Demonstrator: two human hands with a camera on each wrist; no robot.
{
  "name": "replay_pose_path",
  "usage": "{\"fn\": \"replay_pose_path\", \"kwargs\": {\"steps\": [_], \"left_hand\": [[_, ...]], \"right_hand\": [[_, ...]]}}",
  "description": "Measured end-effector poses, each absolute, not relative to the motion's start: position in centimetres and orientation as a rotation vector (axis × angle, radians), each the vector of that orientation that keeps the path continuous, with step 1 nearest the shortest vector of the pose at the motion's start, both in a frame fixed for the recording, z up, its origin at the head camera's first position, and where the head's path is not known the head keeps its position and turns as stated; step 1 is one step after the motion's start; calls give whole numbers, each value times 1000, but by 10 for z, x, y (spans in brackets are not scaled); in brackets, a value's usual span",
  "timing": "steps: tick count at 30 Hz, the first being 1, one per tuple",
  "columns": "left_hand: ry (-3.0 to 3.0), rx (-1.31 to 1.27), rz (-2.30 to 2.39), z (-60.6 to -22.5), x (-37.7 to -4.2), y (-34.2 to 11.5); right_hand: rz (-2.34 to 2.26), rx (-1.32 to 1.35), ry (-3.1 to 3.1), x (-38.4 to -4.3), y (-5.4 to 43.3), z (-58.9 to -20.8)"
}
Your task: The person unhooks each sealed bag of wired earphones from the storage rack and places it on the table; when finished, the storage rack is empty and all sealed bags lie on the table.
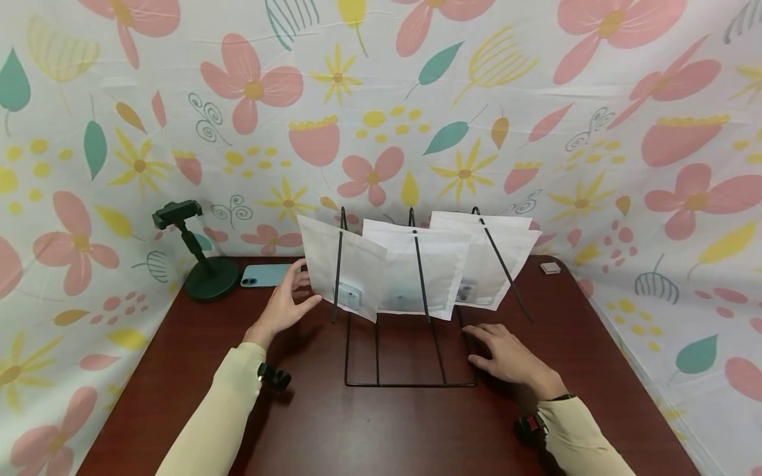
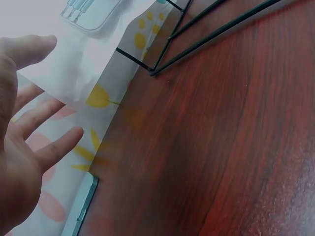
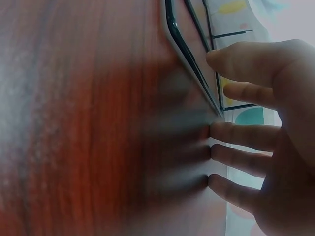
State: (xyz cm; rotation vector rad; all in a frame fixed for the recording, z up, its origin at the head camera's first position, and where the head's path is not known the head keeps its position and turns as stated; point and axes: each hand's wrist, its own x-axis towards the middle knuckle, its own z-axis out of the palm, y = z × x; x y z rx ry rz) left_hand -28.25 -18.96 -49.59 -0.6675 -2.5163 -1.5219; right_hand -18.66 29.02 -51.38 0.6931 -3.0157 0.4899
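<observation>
White, translucent bags hung on a black rack; the left hand spread around one bag's edge, unclenched; the right hand splayed, empty, by the rack.

And we're in at a screened-off desk corner, folks: dark red wood grain spreads under the black wire rack, and flowered cloth, creases showing, hangs behind the rack and off to its left and right. Left of the rack we spot a dark stand with a clamp-like head. Home, office or studio? We can't tell; the cloth covers every wall in view!
</observation>
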Motion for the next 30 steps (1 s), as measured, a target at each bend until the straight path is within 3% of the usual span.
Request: {"fn": "replay_pose_path", "kwargs": {"steps": [8,15,30], "left_hand": [[-2512,-660,-1607,-490,-285,-185],[-2455,-739,-1639,-463,-265,-176],[-2422,-708,-1700,-468,-252,-173]], "right_hand": [[480,674,-3029,-188,290,-514],[491,684,-3030,-189,289,-514],[461,727,-3019,-189,290,-513]]}}
